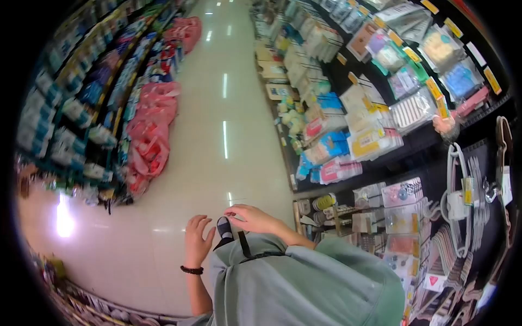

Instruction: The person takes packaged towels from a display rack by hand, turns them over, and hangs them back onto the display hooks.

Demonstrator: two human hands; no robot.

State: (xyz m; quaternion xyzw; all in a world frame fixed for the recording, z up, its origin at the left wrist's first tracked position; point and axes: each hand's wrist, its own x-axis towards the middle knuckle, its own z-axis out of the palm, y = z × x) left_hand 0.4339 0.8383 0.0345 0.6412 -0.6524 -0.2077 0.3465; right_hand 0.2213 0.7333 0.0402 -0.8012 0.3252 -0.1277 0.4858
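My left hand (198,237) is held out in front of my body, fingers loosely bent and thumb apart, with nothing in it. A dark beaded bracelet (192,270) circles that wrist. To its right, my right hand (253,219) points leftward with its fingers a little apart, also holding nothing. Between the two hands, lower down, one foot in a dark sandal (224,227) shows on the floor. A black strap (244,245) hangs on the front of my grey-green shirt (304,282). Neither hand touches any goods.
A shiny tiled aisle floor (239,108) runs ahead between shelves. Pink plastic bags (149,136) line the left shelf's edge. On the right hang packaged goods (375,141), a striped pack (413,111) and several clothes hangers (459,201), close to my right arm.
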